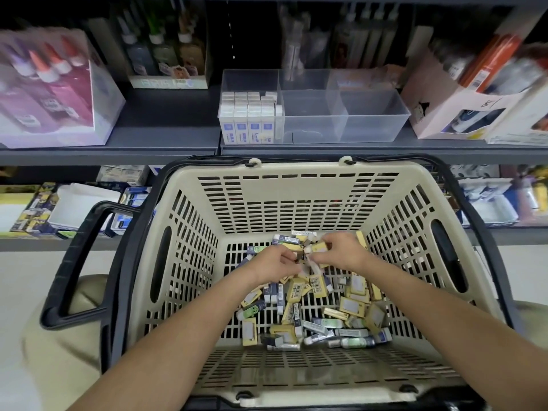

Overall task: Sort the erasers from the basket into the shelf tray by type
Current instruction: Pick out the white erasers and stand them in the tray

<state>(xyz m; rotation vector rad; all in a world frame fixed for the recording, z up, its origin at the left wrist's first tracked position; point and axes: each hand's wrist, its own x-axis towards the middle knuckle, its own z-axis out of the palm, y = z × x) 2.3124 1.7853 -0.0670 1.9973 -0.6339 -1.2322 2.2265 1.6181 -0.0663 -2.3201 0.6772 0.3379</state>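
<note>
- Right hand (341, 253): low in the basket, thumb and fingers pinching a yellow eraser (318, 248) by its near end. The eraser is lifted just clear of the pile.
- Left hand (272, 264): just beside the right, fingertips almost meeting it. Fingers curled inward; cannot tell whether they hold anything, as the tips are blurred against the pile.
- Both forearms reach in over the near rim and converge toward the far half of the floor.
- Loose erasers (320, 310): a mixed heap on the slotted floor, spread from under the hands to the near right corner. Yellow sleeves, dark blue sleeves and pale green-grey ones lie jumbled at all angles.
- Basket (296, 169): beige, slotted walls, with one black handle (80, 256) folded out to the left.
- Tray (370, 120): clear plastic with three compartments, on the shelf (166, 134) just beyond the basket's far rim.
- White erasers (252, 123): stood upright in tight rows in the tray's left compartment, labels facing front.
- Box of bottles (50, 93): on the same shelf, well to the tray's left and blurred.
- Pink carton (439, 114): close to the tray's right side.
</note>
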